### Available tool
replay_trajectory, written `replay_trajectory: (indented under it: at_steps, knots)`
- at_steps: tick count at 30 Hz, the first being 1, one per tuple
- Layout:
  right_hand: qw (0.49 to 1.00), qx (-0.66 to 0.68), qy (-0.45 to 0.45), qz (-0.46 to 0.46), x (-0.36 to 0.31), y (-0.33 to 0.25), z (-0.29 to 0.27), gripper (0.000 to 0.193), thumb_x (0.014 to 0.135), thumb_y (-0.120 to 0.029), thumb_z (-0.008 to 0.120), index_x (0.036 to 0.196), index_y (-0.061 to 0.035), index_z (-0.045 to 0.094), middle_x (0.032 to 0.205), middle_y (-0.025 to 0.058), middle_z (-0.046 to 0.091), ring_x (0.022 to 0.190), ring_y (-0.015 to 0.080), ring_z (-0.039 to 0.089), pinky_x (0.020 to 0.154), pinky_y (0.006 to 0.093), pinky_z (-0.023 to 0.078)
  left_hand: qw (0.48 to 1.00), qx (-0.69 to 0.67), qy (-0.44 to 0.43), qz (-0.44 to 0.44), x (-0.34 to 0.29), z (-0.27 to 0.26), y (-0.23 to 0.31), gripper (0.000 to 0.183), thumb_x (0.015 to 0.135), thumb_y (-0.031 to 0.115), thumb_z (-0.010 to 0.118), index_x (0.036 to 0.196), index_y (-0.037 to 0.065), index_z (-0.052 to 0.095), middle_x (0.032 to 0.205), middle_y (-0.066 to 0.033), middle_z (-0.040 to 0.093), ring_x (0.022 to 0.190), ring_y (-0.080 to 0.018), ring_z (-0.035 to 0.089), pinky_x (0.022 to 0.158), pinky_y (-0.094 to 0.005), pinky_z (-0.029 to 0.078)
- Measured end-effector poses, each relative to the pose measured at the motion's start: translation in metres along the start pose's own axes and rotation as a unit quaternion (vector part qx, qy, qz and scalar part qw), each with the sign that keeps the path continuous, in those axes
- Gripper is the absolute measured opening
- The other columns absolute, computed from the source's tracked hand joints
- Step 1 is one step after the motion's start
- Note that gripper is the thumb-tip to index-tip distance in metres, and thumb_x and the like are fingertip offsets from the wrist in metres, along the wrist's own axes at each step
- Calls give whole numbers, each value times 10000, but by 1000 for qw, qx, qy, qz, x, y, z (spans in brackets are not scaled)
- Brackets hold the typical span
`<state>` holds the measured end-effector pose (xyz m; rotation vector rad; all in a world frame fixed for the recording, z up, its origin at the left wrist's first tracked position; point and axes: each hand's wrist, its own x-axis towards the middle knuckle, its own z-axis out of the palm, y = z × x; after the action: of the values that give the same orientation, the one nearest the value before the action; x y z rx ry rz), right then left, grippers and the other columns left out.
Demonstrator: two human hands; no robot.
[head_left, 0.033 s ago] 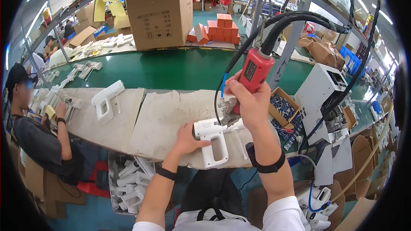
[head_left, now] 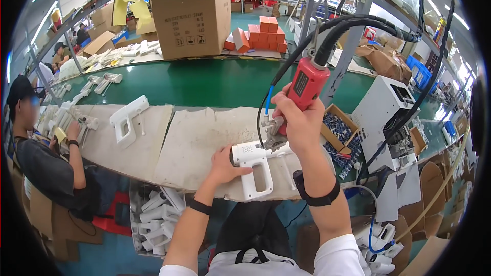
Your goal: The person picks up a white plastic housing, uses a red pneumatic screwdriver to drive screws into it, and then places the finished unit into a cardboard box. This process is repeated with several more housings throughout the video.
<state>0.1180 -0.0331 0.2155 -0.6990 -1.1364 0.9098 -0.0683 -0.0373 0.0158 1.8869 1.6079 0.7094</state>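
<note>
My right hand (head_left: 302, 122) is wrapped round a red powered screwdriver (head_left: 309, 83), which hangs from thick black cables and has a blue hose beside it. Its metal nose (head_left: 276, 140) points down onto the top of a white gun-shaped plastic housing (head_left: 258, 176); the exact contact point is too small to make out. The housing lies on its side on the bench, its looped handle toward me. At its rear end my left hand (head_left: 223, 167) grips it, thumb along the near side and fingers over the far side.
Cardboard covers the bench (head_left: 199, 128), with another white gun-shaped housing (head_left: 128, 117) on the left. To the right stand a box of small blue parts (head_left: 335, 125) and a white machine (head_left: 383, 117). Beyond runs a green belt (head_left: 204, 79). A co-worker (head_left: 43, 158) sits at left.
The red screwdriver and my right hand have shifted very slightly to the right. My left hand and the housing look the same.
</note>
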Motion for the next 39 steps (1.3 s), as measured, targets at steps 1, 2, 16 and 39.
replay_trajectory:
  at_steps: [1,2,16,39]
  knots:
    - [999,12,39,-24,-1,2,6,144,835,-108,665,903,-9,586,744,69,627,548,101,571,502,238,459,999,11,44,9,-1,7,-4,1016,529,488,839,1333,28,421,1248,-207,504,1214,-361,437,1054,-429,310]
    - [999,12,38,-22,-1,1,7,144,835,-108,665,903,-9,586,744,69,627,548,101,571,502,238,459,999,10,44,8,0,10,-8,1016,529,488,839,1333,28,421,1248,-207,504,1214,-361,437,1054,-429,310]
    - [993,-69,75,-52,-5,-13,7,249,871,-240,692,820,-14,600,621,48,600,466,89,539,424,217,394,997,-40,52,-29,-6,16,-5,1002,537,494,839,1358,102,421,1342,-213,401,1298,-386,289,1095,-473,215]
    - [999,-4,39,-13,5,48,52,202,854,-173,698,808,-2,602,593,36,572,461,96,534,430,232,427,999,7,37,21,-4,26,2,1064,542,670,750,1305,-6,446,1294,-246,445,1334,-320,265,1090,-504,34]
